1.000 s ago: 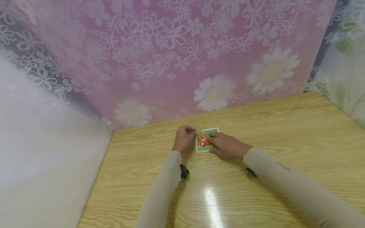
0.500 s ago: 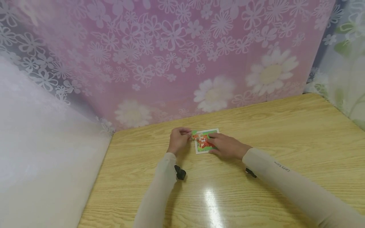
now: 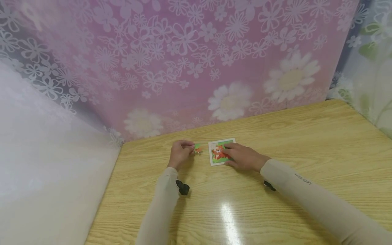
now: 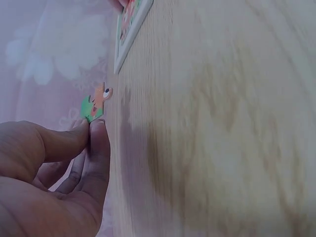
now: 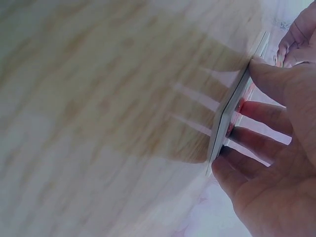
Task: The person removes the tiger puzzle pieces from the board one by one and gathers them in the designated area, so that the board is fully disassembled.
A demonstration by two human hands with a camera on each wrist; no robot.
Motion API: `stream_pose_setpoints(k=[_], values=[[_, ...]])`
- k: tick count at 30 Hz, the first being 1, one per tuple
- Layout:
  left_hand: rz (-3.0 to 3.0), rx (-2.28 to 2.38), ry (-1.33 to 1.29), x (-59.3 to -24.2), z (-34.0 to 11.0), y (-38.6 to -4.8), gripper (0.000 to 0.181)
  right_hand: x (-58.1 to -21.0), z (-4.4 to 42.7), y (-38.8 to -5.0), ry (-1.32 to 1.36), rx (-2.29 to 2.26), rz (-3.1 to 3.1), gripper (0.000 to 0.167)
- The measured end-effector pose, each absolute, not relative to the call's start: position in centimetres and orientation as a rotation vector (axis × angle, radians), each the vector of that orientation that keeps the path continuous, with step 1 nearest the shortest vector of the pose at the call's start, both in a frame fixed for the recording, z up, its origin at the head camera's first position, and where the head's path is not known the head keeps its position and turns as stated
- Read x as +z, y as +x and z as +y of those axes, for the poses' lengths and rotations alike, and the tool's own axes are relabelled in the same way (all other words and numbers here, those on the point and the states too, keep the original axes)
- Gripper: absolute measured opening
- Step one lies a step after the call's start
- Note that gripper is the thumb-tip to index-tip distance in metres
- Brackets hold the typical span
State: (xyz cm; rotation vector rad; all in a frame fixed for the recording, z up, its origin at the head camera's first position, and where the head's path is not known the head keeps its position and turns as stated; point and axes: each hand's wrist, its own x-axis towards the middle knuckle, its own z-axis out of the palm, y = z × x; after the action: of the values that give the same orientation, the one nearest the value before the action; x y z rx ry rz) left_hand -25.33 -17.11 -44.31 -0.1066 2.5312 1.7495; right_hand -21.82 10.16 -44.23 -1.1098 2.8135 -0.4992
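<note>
Between thumb and forefinger, my left hand (image 3: 181,153) pinches a small green and orange puzzle piece (image 3: 198,149), held to the left of the puzzle board. An eye is printed on the piece (image 4: 98,101) in the left wrist view. The white-framed board (image 3: 210,154) lies on the table with an orange animal picture in it; its upper left corner shows a pale gap. My right hand (image 3: 245,156) rests on the board's right part, covering some of the picture. In the right wrist view the fingers of the right hand (image 5: 276,133) spread over the frame's edge (image 5: 224,116).
The wooden table (image 3: 300,143) meets a pink floral sheet (image 3: 183,85) at its back edge. A white sheet (image 3: 46,153) hangs on the left, a pale floral one (image 3: 373,68) on the right. A dark camera (image 3: 183,188) sits on the left wrist.
My left hand has lifted the piece out of the board's upper left corner and moved it left, uncovering the pale gap. The right hand has stayed in place on the board.
</note>
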Motion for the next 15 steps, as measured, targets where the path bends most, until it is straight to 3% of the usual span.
stream_pose_setpoints(k=[15], values=[[2.575, 1.580, -0.171, -43.8, -21.0, -24.6, 0.014, -44.2, 10.1, -21.9, -1.084, -0.506, 2.821, 0.053]])
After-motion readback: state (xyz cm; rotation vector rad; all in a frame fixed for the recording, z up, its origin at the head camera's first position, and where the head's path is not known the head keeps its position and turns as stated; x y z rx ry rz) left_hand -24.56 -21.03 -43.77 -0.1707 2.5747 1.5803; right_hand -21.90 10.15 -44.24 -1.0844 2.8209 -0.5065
